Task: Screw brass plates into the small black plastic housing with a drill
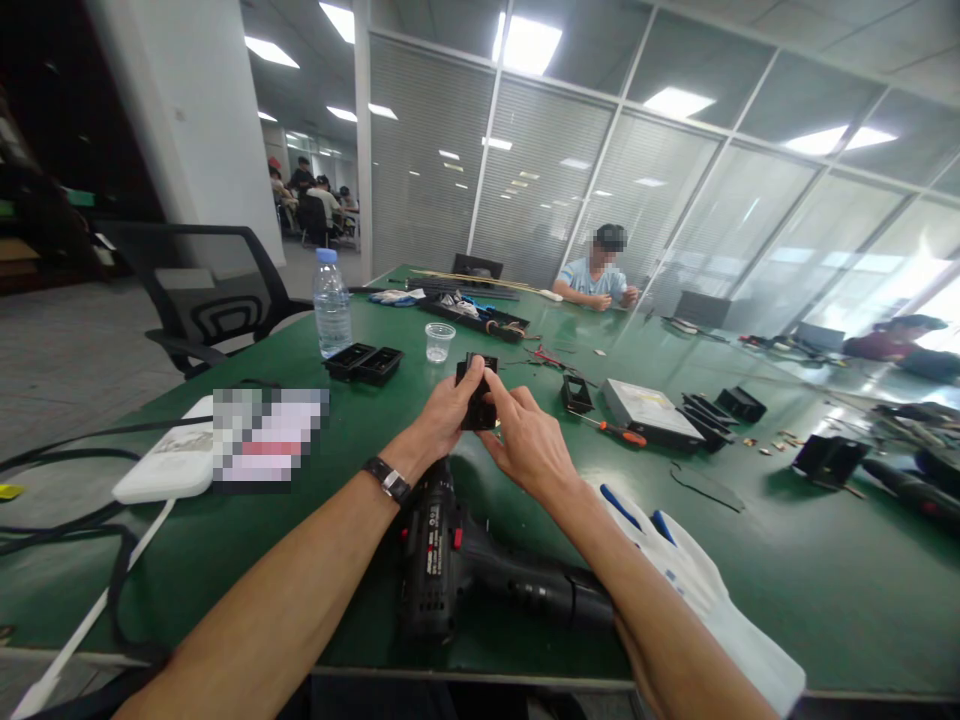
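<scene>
A small black plastic box [478, 408] is held up over the table in front of me. My left hand [439, 415] grips its left side, with the thumb lying on top. My right hand [531, 440] is closed on its right side, fingertips pressed against it; what the tips do there is partly hidden. Beneath both forearms a black cordless drill [435, 560] lies on its side, its chuck end close below my left hand. A white work glove [705, 590] with blue trim lies by my right forearm.
Two joined black boxes [364, 363], a water bottle [331, 305] and a plastic cup [439, 342] stand beyond on the green table. To the right are a screwdriver [622, 433], a silver metal box [651, 412] and several black boxes. A person [596, 275] sits across.
</scene>
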Action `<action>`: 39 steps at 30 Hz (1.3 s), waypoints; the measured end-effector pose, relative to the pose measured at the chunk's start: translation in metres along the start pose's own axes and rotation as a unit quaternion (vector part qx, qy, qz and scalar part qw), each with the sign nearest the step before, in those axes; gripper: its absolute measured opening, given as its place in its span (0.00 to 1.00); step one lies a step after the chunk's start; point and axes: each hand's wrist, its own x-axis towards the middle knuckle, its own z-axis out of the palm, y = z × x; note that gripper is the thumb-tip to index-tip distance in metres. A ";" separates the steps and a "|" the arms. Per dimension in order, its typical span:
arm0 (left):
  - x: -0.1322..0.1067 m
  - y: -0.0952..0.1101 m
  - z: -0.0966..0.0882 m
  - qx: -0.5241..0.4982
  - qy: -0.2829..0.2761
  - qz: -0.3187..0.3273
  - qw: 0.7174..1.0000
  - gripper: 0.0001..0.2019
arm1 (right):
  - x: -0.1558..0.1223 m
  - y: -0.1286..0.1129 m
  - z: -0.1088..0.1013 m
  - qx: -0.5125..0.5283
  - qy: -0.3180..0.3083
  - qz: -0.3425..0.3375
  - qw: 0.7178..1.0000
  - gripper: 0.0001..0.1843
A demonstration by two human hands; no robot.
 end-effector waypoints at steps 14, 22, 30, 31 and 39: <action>0.008 0.008 -0.007 -0.083 0.063 -0.001 0.994 0.26 | 0.000 0.004 -0.006 0.102 0.078 -0.010 0.992 0.31; 0.009 0.008 -0.007 -0.112 0.114 0.022 0.987 0.16 | 0.000 0.002 0.028 0.495 0.006 0.168 0.852 0.16; 0.006 0.000 -0.006 -0.076 0.069 0.006 0.995 0.10 | 0.002 0.003 0.033 0.585 0.040 0.215 0.781 0.18; 0.005 0.000 -0.006 -0.078 0.065 0.003 0.995 0.10 | 0.002 0.003 0.034 0.591 0.044 0.219 0.775 0.18; 0.002 -0.001 -0.004 -0.099 0.003 0.010 0.995 0.11 | 0.001 0.007 0.039 0.624 0.062 0.230 0.744 0.20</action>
